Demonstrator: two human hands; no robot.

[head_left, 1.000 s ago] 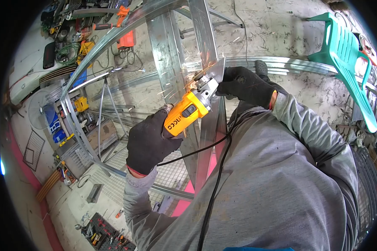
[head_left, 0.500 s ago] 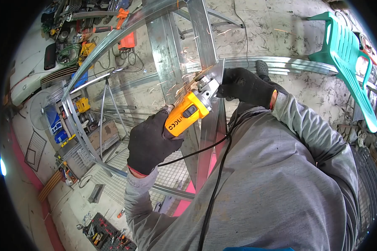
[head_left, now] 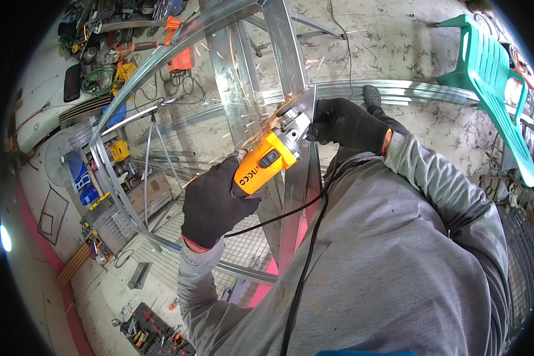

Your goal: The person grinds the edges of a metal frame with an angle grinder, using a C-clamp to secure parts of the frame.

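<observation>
My left hand (head_left: 216,204), in a black glove, is wrapped round the yellow body of an angle grinder (head_left: 260,163). The grinder's metal head points up and right, its disc against the steel frame (head_left: 285,53), and sparks fly off up and to the left. Beside the grinder head, my right hand (head_left: 350,126), also black-gloved, is closed with its fingers curled; what lies inside them is hidden. A black power cord (head_left: 273,221) runs below the grinder and over my grey shirt.
A curved steel tube (head_left: 137,74) arches on the left. Long metal profiles (head_left: 409,90) lie on the floor behind. To the right is a green plastic chair (head_left: 486,65). Tools and cables clutter the upper left, and a black tool tray (head_left: 154,332) lies at lower left.
Both hands and the grinder hold nearly the same place. The spark spray has changed shape, with some sparks now to the right of the upright, and the view has shifted slightly.
</observation>
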